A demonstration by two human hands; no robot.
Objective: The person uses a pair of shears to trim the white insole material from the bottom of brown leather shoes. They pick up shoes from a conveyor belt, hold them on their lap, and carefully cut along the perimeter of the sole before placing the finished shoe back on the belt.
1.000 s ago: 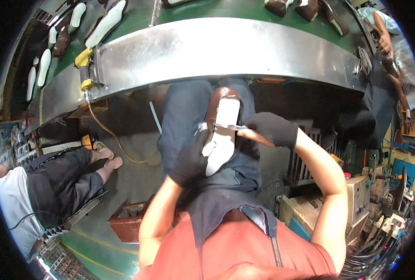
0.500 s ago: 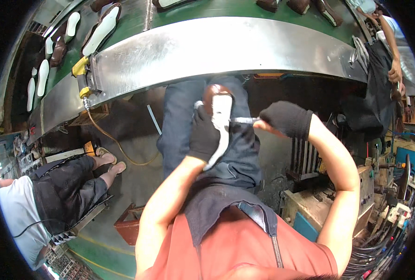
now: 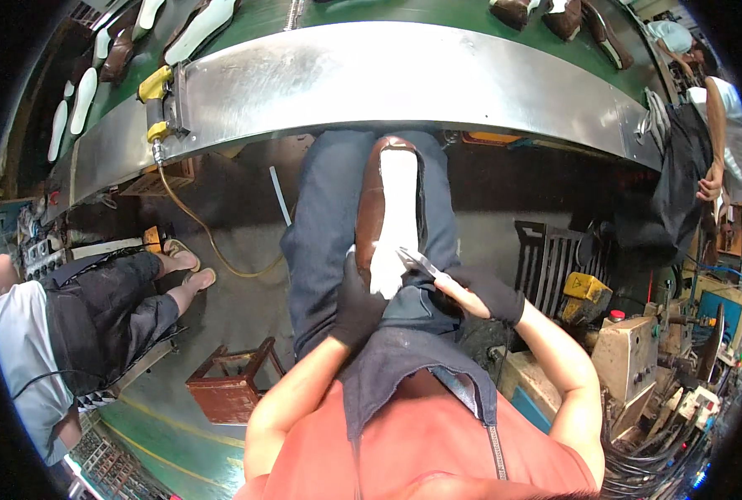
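Its tip hard to make out, a metal tool (image 3: pixel 422 263) sits in the curled fingers of the right hand (image 3: pixel 481 292) at a brown shoe (image 3: pixel 371 208) lying white-underside-up on the lap (image 3: pixel 321 208), gripped by the left hand (image 3: pixel 358 307), fingers mostly hidden.

A seated person's left hand (image 3: pixel 358 308) and right hand (image 3: pixel 486 293), both in black fabric gloves, work near each other but apart above the thighs (image 3: pixel 319 229) in dark blue trousers. The bare left forearm (image 3: pixel 300 379) slants inward from the lower left, the hand's digits directed away from the torso. The bare right forearm (image 3: pixel 559 346) angles inward from a bent elbow, the hand curled closed, bare skin showing past the glove's edge.
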